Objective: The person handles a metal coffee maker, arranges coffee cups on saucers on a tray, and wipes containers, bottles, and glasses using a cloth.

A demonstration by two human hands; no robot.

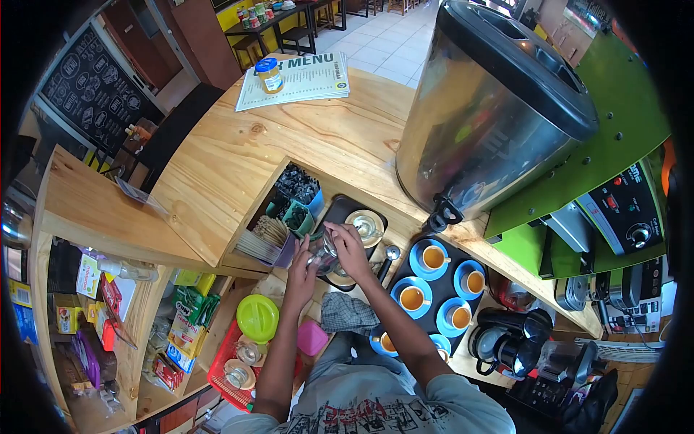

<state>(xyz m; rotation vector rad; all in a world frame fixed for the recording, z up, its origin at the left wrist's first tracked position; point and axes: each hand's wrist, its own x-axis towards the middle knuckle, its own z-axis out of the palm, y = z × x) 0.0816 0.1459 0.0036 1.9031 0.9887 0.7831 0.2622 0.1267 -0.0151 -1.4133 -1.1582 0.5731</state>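
Observation:
My left hand (pixel 302 272) and my right hand (pixel 346 252) are closed around a clear glass (pixel 323 254), which my fingers partly cover. Beneath them is a small black tray (pixel 338 210). On its far part a clear glass cup (pixel 365 227) rests on a beige saucer; another saucer is partly hidden below my hands. A metal spoon (pixel 392 252) lies just right of the tray. Close to my right forearm is a grey checked cloth (pixel 348 312).
Several blue cups of brown drink (pixel 412 298) stand on a black tray at right. A large steel dispenser (pixel 484 123) rises behind. Holders of sticks and sachets (pixel 296 192) stand left of the hands. A red basket (pixel 220 370) holds glass cups and a lime-green lid (pixel 257 318).

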